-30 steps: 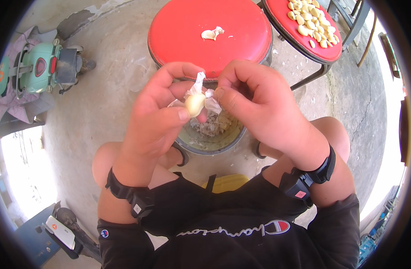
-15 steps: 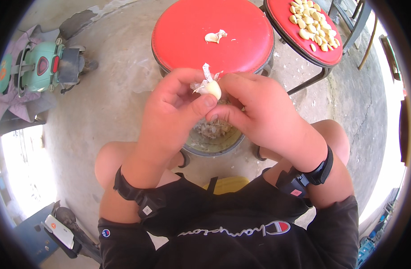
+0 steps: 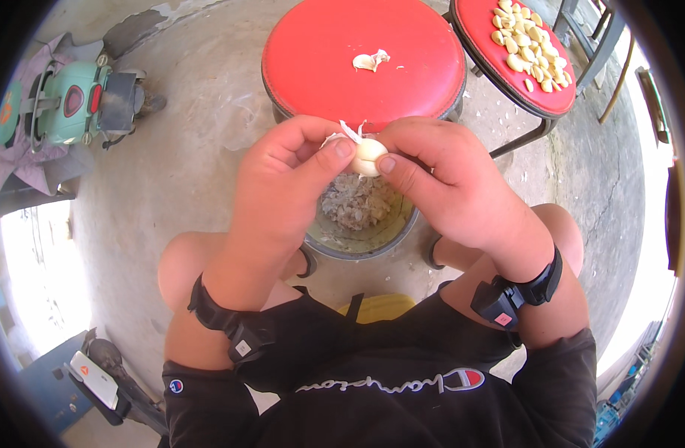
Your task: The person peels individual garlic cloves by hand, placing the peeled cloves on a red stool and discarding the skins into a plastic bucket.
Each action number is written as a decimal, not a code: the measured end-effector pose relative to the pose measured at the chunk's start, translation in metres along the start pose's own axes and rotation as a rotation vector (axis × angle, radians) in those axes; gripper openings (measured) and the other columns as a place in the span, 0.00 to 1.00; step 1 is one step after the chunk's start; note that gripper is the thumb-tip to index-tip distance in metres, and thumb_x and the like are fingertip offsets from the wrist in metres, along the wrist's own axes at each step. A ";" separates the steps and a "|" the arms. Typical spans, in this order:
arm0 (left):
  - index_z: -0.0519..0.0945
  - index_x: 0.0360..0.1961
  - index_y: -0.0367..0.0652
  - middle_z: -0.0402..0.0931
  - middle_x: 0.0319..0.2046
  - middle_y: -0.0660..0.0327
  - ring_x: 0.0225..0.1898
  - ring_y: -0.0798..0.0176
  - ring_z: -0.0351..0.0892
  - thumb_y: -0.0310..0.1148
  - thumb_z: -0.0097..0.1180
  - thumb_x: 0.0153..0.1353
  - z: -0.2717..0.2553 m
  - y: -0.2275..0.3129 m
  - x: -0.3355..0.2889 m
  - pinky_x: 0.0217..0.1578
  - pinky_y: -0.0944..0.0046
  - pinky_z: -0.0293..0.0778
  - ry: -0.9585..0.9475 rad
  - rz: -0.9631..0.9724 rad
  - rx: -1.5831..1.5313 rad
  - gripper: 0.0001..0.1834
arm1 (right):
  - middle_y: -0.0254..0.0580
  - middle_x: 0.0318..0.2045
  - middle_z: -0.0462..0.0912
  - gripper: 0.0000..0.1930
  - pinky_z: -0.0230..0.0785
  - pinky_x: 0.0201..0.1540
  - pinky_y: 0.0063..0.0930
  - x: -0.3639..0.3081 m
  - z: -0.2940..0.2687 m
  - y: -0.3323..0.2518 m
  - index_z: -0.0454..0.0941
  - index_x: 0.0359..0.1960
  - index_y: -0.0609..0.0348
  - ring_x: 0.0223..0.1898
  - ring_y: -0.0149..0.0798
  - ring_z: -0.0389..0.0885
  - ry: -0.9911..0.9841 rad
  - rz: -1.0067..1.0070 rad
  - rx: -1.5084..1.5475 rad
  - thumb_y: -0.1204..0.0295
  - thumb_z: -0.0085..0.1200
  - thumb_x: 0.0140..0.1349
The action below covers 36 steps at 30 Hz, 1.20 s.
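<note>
"Cream-white, that garlic piece (image 3: 369, 157), held up in the air just off the near rim of the larger red stool (image 3: 312, 52). What's different?"

"Mostly the right hand (image 3: 454, 179). A second ago it was at the loose skin; now its thumb presses the garlic's right side, while the left hand (image 3: 279, 172) pinches the other."

"So both are clamped on it, nearly together?"

"Yes. More bare surface shows, with just a papery strip (image 3: 350, 133) sticking up beside the left thumb. I'd say the peeling is well along."

"And that line across it?"

"A crease, or two cloves side by side; from here I can't tell, and the fingers behind are hidden."

"Below them?"

"A bowl (image 3: 359, 256) heaped with skins (image 3: 353, 205). A scrap of skin (image 3: 370, 61) lies mid-seat on the larger stool, and peeled cloves (image 3: 533, 48) crowd the right edge of the second stool (image 3: 486, 43)."
</note>
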<state>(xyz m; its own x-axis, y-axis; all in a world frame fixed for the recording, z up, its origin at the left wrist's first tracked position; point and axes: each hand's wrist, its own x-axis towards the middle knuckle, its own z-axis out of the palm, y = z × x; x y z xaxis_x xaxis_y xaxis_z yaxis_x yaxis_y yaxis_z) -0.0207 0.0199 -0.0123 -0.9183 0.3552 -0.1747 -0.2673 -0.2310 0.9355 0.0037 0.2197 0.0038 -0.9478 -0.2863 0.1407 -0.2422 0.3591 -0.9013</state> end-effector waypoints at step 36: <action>0.77 0.43 0.37 0.79 0.39 0.62 0.40 0.72 0.78 0.29 0.56 0.70 -0.005 0.000 0.002 0.42 0.70 0.76 -0.064 0.094 0.061 0.06 | 0.46 0.29 0.81 0.11 0.73 0.34 0.39 -0.002 0.003 0.008 0.81 0.41 0.59 0.32 0.51 0.81 0.043 -0.076 -0.093 0.75 0.65 0.55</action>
<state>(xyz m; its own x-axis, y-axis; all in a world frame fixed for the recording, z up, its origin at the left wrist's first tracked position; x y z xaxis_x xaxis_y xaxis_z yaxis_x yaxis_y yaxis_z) -0.0239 0.0158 -0.0137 -0.9177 0.3917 -0.0669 -0.1605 -0.2115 0.9641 0.0046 0.2203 -0.0053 -0.9334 -0.2779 0.2269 -0.3304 0.4192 -0.8456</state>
